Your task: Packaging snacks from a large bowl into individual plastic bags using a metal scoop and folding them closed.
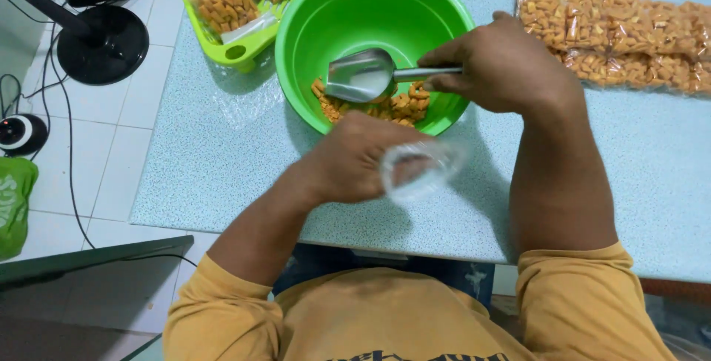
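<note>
Right hand grips metal scoop inside green bowl; left hand clasps clear bag near the table edge.

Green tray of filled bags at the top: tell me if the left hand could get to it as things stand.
Probably yes: the left hand holds an open clear bag, but bare tabletop lies between it and the tray.

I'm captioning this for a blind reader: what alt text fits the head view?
Seen from above, the right hand holds a metal scoop over orange snack pieces in a green bowl, while the left hand holds a clear plastic bag open beside it. Filled snack bags lie on the speckled table.
</note>
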